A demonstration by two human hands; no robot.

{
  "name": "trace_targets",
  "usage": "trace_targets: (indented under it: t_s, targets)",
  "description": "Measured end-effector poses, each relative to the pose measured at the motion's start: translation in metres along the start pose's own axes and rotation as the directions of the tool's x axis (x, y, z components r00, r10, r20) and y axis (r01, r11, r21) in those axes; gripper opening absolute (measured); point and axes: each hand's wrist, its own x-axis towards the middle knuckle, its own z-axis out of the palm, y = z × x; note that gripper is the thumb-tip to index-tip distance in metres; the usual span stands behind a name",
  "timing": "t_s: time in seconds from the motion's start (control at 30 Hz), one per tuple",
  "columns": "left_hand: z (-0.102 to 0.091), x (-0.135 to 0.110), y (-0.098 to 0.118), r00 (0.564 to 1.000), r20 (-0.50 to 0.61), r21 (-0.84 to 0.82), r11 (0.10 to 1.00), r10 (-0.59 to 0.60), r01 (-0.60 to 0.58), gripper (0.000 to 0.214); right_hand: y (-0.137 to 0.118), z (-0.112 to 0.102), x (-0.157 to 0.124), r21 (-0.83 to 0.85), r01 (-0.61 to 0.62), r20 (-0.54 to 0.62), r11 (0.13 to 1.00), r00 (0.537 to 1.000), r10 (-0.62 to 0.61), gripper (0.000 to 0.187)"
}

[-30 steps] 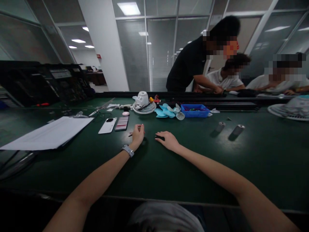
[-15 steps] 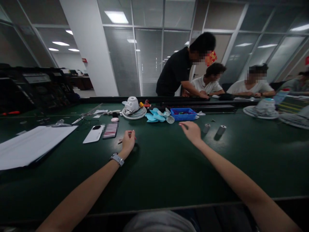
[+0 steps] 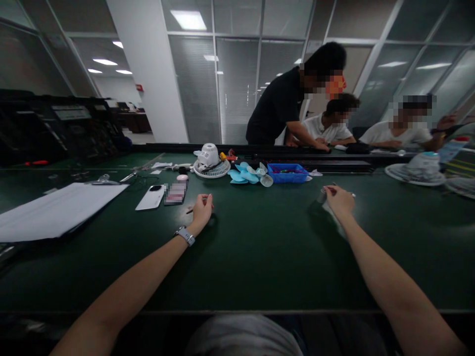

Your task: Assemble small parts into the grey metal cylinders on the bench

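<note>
My left hand (image 3: 202,211) rests on the green table (image 3: 252,247), its fingers closed on a thin dark pen-like tool (image 3: 191,210); a watch sits on the wrist. My right hand (image 3: 339,200) is stretched out to the right, its fingers curled down on a small grey cylinder (image 3: 321,196) lying on the table. The pale end of a second cylinder (image 3: 352,195) peeks out on the hand's right side. Most of both cylinders is hidden by the hand.
A white phone (image 3: 151,197) and a dark phone (image 3: 175,192) lie left of my left hand, beside papers on a clipboard (image 3: 55,210). Behind lie a white fan housing (image 3: 210,160), light blue fan blades (image 3: 245,174) and a blue tray (image 3: 287,173). People work across the table.
My right hand has moved from beside my left hand out to the right and come down on the grey cylinders. The left hand has stayed put with its tool.
</note>
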Motion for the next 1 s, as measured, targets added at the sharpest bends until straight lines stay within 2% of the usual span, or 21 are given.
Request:
trace_targets:
  t_s: [0.27, 0.4, 0.53, 0.73, 1.0]
  targets:
    - [0.002, 0.001, -0.003, 1.000, 0.004, 0.004, 1.000, 0.016, -0.016, 0.019, 0.006, 0.006, 0.004, -0.037, -0.062, 0.042, 0.997, 0.997, 0.063, 0.044]
    - [-0.001, 0.003, 0.002, 1.000, 0.014, -0.010, 1.000, -0.019, 0.019, 0.018, 0.011, 0.011, -0.004, 0.061, -0.058, 0.051, 0.996, 0.997, 0.055, 0.047]
    - [-0.002, 0.002, 0.005, 0.999, 0.038, 0.032, 0.999, 0.014, -0.015, 0.018, 0.017, 0.021, -0.010, 0.184, -0.067, 0.079, 0.981, 0.995, 0.053, 0.052]
    - [-0.001, 0.001, 0.005, 0.999, 0.018, 0.019, 0.999, 0.042, -0.042, 0.025, 0.030, 0.037, -0.007, 0.212, -0.054, 0.063, 0.976, 0.997, 0.042, 0.066]
    - [-0.002, 0.001, 0.002, 0.998, 0.043, 0.007, 0.999, 0.045, -0.045, 0.031, 0.033, 0.042, -0.002, 0.213, -0.139, 0.118, 0.967, 0.986, 0.116, 0.060]
